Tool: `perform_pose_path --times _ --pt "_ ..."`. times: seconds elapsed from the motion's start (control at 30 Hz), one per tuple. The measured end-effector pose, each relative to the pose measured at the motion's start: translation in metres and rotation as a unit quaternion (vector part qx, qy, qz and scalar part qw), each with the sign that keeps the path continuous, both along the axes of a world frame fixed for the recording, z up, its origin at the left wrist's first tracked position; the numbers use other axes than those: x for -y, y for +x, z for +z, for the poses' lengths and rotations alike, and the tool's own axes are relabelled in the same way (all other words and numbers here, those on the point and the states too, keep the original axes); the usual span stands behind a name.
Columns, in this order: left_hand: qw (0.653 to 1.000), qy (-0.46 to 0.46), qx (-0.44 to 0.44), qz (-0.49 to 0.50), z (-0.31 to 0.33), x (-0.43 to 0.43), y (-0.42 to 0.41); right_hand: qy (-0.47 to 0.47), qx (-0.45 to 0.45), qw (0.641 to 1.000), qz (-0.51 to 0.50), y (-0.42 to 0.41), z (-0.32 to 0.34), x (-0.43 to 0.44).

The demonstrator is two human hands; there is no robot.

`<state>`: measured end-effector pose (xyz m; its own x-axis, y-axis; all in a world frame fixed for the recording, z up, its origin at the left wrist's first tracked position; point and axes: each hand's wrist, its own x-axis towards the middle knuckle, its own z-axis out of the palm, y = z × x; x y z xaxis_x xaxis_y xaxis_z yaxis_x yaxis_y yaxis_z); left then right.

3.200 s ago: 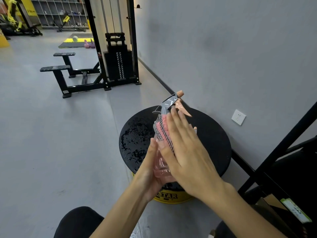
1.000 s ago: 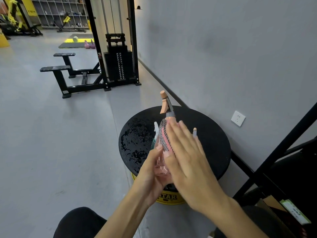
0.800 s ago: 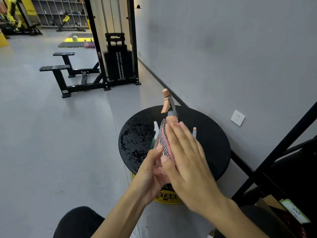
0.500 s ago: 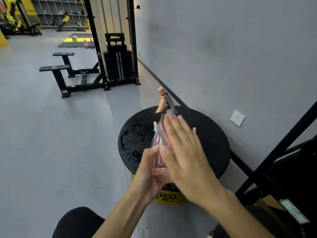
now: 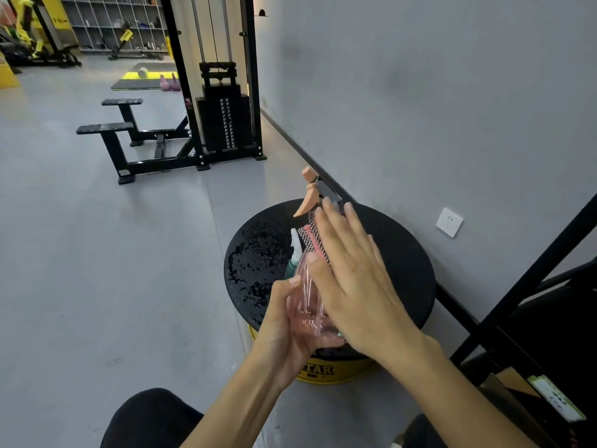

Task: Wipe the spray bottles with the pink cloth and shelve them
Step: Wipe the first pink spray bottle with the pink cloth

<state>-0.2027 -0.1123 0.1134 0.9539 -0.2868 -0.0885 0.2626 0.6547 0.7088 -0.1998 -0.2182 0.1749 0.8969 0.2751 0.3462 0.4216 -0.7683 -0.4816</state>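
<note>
Pink spray bottle (image 5: 305,305) held tilted over the round black table (image 5: 397,270) (wet at 9 o'clock), base gripped by the curled left hand (image 5: 284,324), pink cloth (image 5: 311,240) pressed to its side by the flat, straight-fingered right hand (image 5: 352,286), teal bottle (image 5: 292,263) partly hidden behind at 10 o'clock

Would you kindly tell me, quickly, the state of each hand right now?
Left hand: curled round the lower part of the pink spray bottle, holding it.
Right hand: open and flat, pressing the pink cloth against the bottle.
</note>
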Motion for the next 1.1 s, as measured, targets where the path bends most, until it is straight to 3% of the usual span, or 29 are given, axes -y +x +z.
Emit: perform_pose_path --times 0.1,0.27,0.37,0.57,0.77,0.9,1.1 --pt "0.999 -0.036 -0.015 0.010 0.002 -0.001 0.001 -0.021 0.025 0.999 0.010 -0.017 -0.008 -0.004" --pt "0.998 -0.021 -0.039 0.034 -0.002 -0.006 0.002 -0.042 0.062 0.997 0.021 -0.036 -0.020 -0.003" --pt "0.999 -0.016 -0.030 0.000 0.001 -0.003 0.000 -0.051 0.083 0.995 -0.008 -0.022 -0.013 -0.002" --pt "0.999 -0.026 -0.028 -0.015 0.003 0.005 -0.004 0.006 0.008 0.999 -0.036 0.001 -0.001 0.001" --pt "0.998 -0.060 -0.020 0.011 -0.002 -0.004 -0.001 -0.050 0.046 0.998 -0.016 -0.040 -0.020 -0.011" --pt "0.999 -0.034 -0.021 -0.022 -0.002 -0.005 -0.001 -0.043 0.048 0.998 -0.015 -0.029 -0.013 -0.008" --pt "0.997 -0.031 0.037 -0.054 -0.002 -0.001 -0.006 0.054 -0.029 0.998 -0.025 0.003 0.007 0.004"
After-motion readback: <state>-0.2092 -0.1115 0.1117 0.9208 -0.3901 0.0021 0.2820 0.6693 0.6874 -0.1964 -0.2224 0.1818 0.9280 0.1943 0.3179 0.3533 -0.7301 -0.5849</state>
